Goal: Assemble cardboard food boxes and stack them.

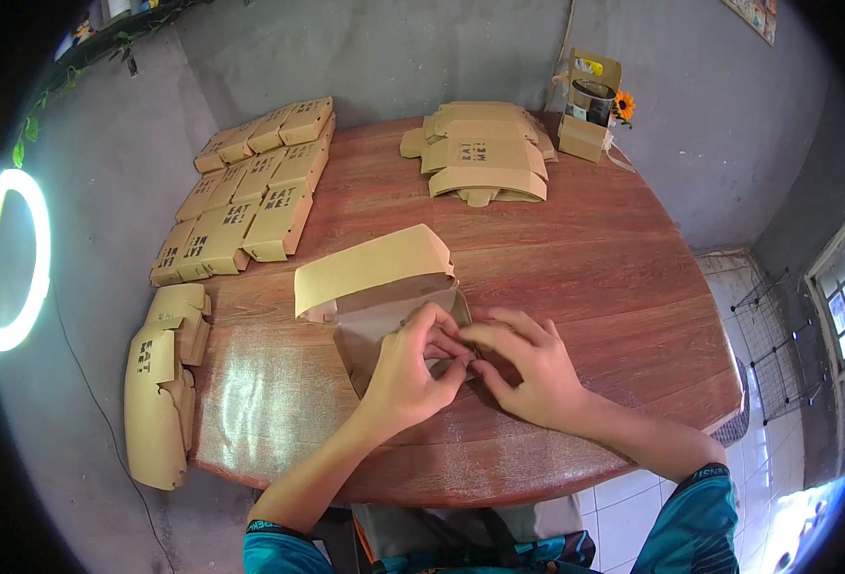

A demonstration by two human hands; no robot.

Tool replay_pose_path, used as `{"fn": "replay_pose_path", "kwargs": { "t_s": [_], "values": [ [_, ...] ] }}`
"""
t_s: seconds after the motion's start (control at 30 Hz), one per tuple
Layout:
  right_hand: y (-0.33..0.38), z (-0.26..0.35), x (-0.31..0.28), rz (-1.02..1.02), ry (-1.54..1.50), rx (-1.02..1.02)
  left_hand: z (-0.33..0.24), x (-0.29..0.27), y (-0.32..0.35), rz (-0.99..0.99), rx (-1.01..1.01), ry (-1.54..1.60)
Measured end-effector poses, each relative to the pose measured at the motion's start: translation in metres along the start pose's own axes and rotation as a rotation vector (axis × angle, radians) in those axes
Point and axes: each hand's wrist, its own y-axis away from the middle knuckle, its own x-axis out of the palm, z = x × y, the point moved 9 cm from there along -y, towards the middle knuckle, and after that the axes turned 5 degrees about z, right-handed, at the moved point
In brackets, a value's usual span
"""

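Observation:
A partly folded brown cardboard box lies in the middle of the table, its lid raised at the far side and its inside facing up. Both hands meet at its near right corner. My left hand reaches over the box, fingers bent and pinching the card at that corner. From the right, my right hand closes thumb and fingers on the same corner from outside. The fingers hide the tabs there, so how they fit together cannot be seen.
Rows of folded boxes stand at the far left. Flat box blanks are stacked at the back, and more blanks hang over the left edge. A box with a dark container stands back right. A ring light glows at left.

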Motion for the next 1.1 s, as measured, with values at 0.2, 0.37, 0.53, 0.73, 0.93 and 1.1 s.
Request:
{"fn": "replay_pose_path", "kwargs": {
  "t_s": [0.2, 0.37, 0.53, 0.73, 0.93, 1.1],
  "values": [
    [0.006, 0.023, -0.005, -0.068, 0.317, -0.214, -0.01, -0.003, 0.003, -0.002, -0.006, -0.066],
    [0.002, 0.021, -0.007, -0.003, 0.387, -0.139, -0.006, 0.0, 0.003, 0.024, -0.061, -0.005],
    [0.001, 0.028, -0.01, -0.016, 0.416, -0.173, -0.009, 0.002, 0.003, 0.027, 0.006, -0.017],
    [0.006, 0.03, 0.001, 0.097, 0.283, -0.45, -0.006, 0.0, 0.001, 0.048, -0.02, -0.099],
    [0.001, 0.023, 0.006, 0.253, 0.387, -0.454, -0.014, 0.009, 0.003, 0.124, 0.027, -0.247],
    [-0.005, 0.014, -0.003, 0.252, 0.289, -0.413, -0.056, -0.006, 0.006, -0.106, 0.421, -0.506]
  ]
}}
